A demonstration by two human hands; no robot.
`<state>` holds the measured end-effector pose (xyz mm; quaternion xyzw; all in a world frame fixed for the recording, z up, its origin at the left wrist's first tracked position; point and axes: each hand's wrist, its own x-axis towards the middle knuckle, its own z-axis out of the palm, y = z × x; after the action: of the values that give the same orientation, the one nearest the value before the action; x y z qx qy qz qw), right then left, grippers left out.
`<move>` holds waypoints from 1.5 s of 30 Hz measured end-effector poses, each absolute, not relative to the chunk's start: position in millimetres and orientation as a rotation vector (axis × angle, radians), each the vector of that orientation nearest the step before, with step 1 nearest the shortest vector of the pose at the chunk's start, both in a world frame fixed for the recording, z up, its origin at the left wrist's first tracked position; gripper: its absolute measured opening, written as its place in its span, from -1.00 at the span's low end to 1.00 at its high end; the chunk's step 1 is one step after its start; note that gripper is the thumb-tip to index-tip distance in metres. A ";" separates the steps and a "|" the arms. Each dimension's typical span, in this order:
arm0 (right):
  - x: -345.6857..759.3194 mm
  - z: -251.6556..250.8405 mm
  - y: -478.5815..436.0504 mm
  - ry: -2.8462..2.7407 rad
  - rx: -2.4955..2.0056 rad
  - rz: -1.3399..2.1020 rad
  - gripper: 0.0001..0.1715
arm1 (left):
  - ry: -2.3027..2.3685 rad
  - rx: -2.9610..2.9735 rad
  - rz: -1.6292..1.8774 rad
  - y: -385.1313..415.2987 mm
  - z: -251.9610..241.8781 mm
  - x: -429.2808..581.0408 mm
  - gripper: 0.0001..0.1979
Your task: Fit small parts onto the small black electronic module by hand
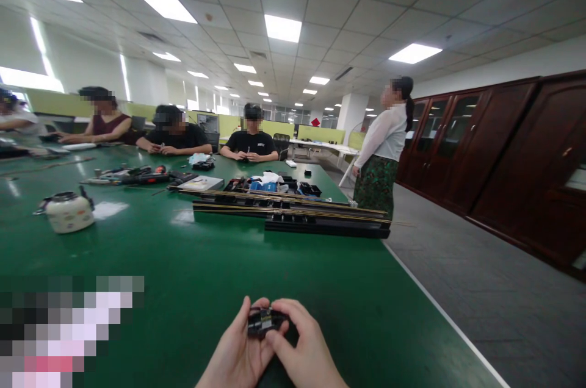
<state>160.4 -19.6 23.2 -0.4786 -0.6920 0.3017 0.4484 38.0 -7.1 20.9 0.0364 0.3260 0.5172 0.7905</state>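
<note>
A small black part [262, 322] with a greyish patch on its upper face is held between my two hands, just above the green table [183, 290]. My left hand [242, 345] cradles it from the left, thumb up along its side. From the right, my right hand [304, 339] grips it with thumb and fingers. The fingers cover part of it, and its exact kind cannot be made out.
Ahead lie long black rails [327, 226] with thin brass-coloured rods [293, 210]. A cream pot [70, 212] stands at left. Behind are tools [146, 177] and black boxes [309, 188]. Several people sit around the table; one person [382, 138] stands at right.
</note>
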 end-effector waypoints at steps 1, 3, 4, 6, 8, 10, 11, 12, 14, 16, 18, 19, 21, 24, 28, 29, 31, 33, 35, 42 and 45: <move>160.4 22.5 -19.6 -1.711 -1.184 0.742 -0.58 | 0.703 0.082 1.113 -7.0 21.1 38.2 -0.78; 160.3 21.6 -20.0 -1.711 -1.190 0.729 -0.60 | 0.700 0.091 1.117 -6.7 20.5 38.2 -0.79; 160.2 21.6 -20.2 -1.712 -1.195 0.724 -0.61 | 0.692 0.096 1.118 -6.5 19.8 37.8 -0.79; 159.9 22.2 -20.5 -1.712 -1.211 0.724 -0.63 | 0.668 0.103 1.109 -6.2 17.8 36.5 -0.78; 159.7 23.4 -20.4 -1.717 -1.236 0.744 -0.67 | 0.636 0.108 1.085 -5.7 15.7 34.7 -0.76; 159.6 24.7 -20.2 -1.729 -1.259 0.768 -0.70 | 0.600 0.113 1.059 -5.1 14.0 32.7 -0.74; 159.7 25.1 -20.2 -1.736 -1.267 0.777 -0.71 | 0.579 0.118 1.044 -5.0 13.4 31.8 -0.73; 159.9 25.3 -20.1 -1.740 -1.271 0.783 -0.70 | 0.555 0.127 1.027 -4.9 12.9 30.8 -0.73; 160.4 24.9 -20.1 -1.741 -1.273 0.793 -0.71 | 0.498 0.150 0.995 -5.1 12.2 29.2 -0.72; 161.2 23.6 -19.9 -1.740 -1.273 0.803 -0.72 | 0.459 0.169 0.983 -5.5 11.7 27.9 -0.73; 161.9 21.8 -19.5 -1.740 -1.272 0.815 -0.73 | 0.454 0.173 0.994 -5.7 11.1 27.1 -0.73; 162.2 20.9 -19.2 -1.740 -1.271 0.820 -0.73 | 0.460 0.171 0.999 -5.6 10.6 26.9 -0.73; 162.5 19.1 -18.7 -1.736 -1.270 0.824 -0.73 | 0.472 0.162 1.000 -5.1 9.6 26.9 -0.73; 162.3 17.0 -17.8 -1.712 -1.264 0.823 -0.74 | 0.479 0.147 1.001 -4.1 8.8 27.2 -0.73; 163.5 14.5 -15.1 -1.627 -1.248 0.802 -0.80 | 0.510 0.123 1.043 -3.3 10.7 26.6 -0.73; 164.3 13.7 -14.0 -1.593 -1.252 0.801 -0.81 | 0.521 0.118 1.057 -3.0 11.3 26.1 -0.73; 166.5 11.8 -11.6 -1.538 -1.260 0.818 -0.80 | 0.529 0.119 1.076 -2.1 12.0 24.8 -0.74; 169.0 9.9 -9.2 -1.500 -1.266 0.843 -0.79 | 0.519 0.130 1.076 -1.0 11.7 23.5 -0.76; 171.3 8.3 -7.0 -1.469 -1.277 0.846 -0.79 | 0.506 0.138 1.070 0.0 10.8 22.5 -0.78; 178.0 8.1 -2.8 -1.329 -1.290 0.777 -0.71 | 0.547 0.107 1.066 0.9 9.5 21.1 -0.78; 181.1 8.8 -1.1 -1.288 -1.283 0.761 -0.66 | 0.547 0.113 1.053 0.7 9.3 20.8 -0.76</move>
<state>181.1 -1.1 8.8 -0.5426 -0.5445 0.3220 0.5526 20.8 0.7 9.3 0.0533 0.2574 0.4960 0.8276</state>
